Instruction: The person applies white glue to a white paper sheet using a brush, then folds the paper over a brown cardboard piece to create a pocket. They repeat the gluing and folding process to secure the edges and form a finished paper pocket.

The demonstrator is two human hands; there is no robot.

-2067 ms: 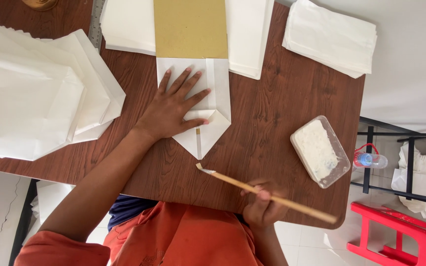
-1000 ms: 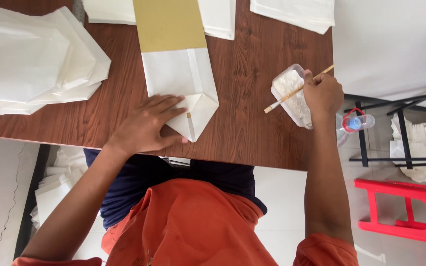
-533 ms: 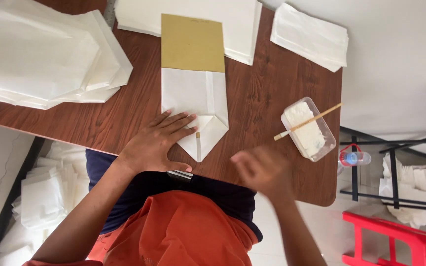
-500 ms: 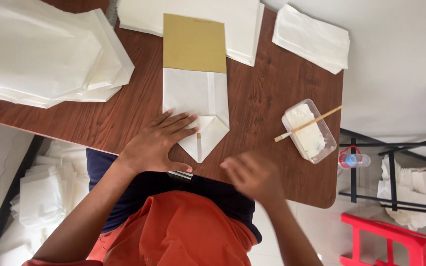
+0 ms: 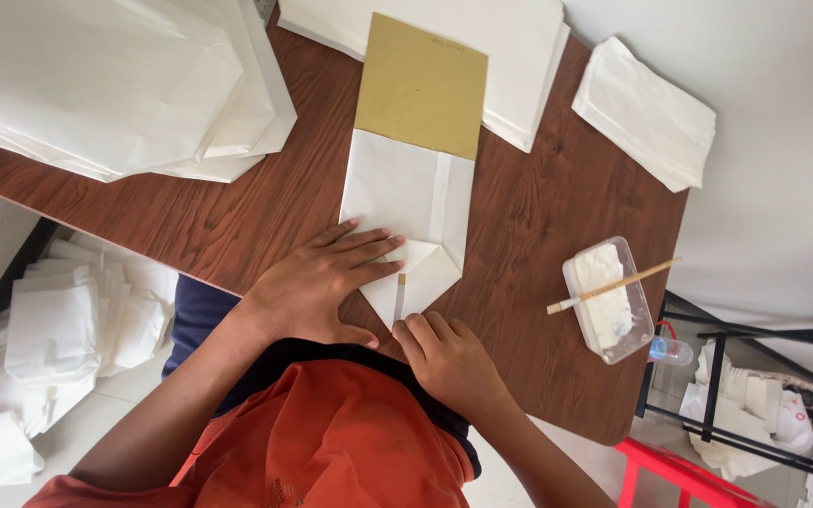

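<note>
Head view first — what are your hands on?

— My left hand (image 5: 317,287) lies flat with the fingers spread, palm down, pressing the near left part of a white paper bag (image 5: 411,221) on the brown wooden table (image 5: 265,202). My right hand (image 5: 449,362) sits at about five o'clock from it, fingers half curled and holding nothing, the fingertips (image 5: 416,331) touching the pointed folded flap at the bag's near end.

— Where does the bag lie?

— Near the middle of the table, running from six to twelve o'clock away from me. A yellow-brown cardboard sheet (image 5: 422,85) sticks out of its far end. The near end is folded into a point with a narrow slit down its middle.

— What else is about?

— At three o'clock from my right hand stands a clear plastic tub (image 5: 613,331) of white paste, well apart from the bag, with a thin wooden stick (image 5: 613,286) resting across it. At ten o'clock, a big stack of white bags (image 5: 96,80). At twelve, behind the cardboard, another flat stack (image 5: 519,47). At one o'clock, a smaller pile (image 5: 646,113) at the table's edge. Down on the floor at nine o'clock, more white bags (image 5: 58,329) lie heaped. A red stool (image 5: 689,475) shows at four o'clock.
</note>
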